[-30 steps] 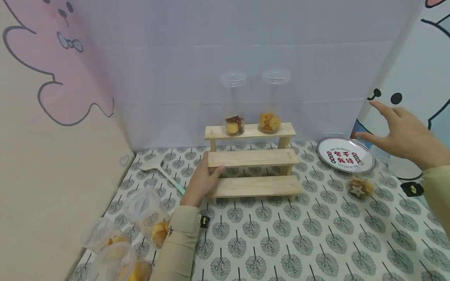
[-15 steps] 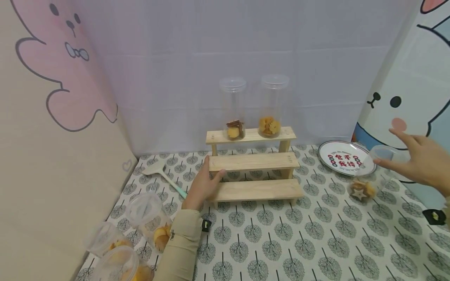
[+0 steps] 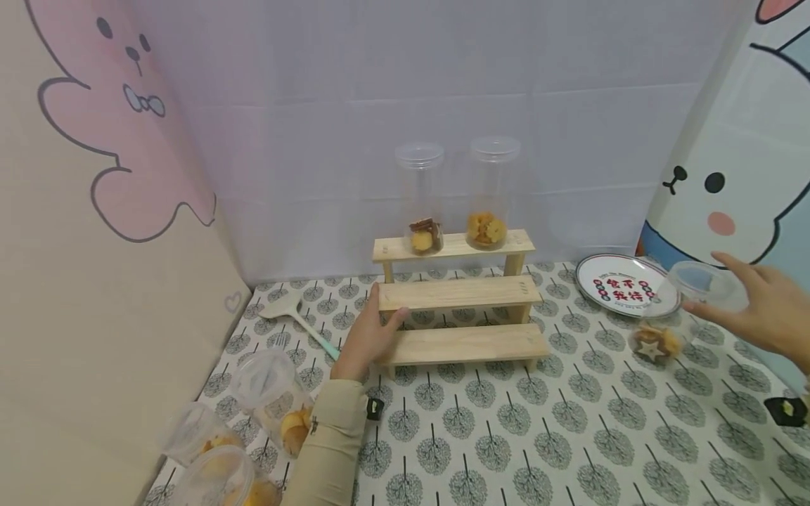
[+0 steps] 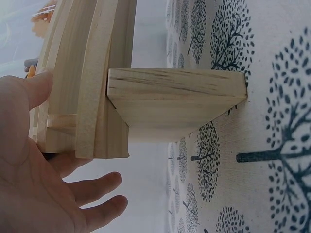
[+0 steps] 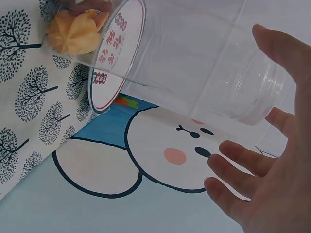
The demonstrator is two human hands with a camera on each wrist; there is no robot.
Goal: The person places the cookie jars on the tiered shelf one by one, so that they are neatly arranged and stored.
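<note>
Beside plate: clear jar, long axis vertical, lid just left of right hand (nearer), fingers spread, contact unclear. Left hand well apart, gripping left end of wooden rack.

Spatula: white, part-green handle, lies left of the left hand. Fork: same side, partly obscured. Plate: red print, beyond and left of the right hand. Tree-print cloth extends between both hands.
</note>
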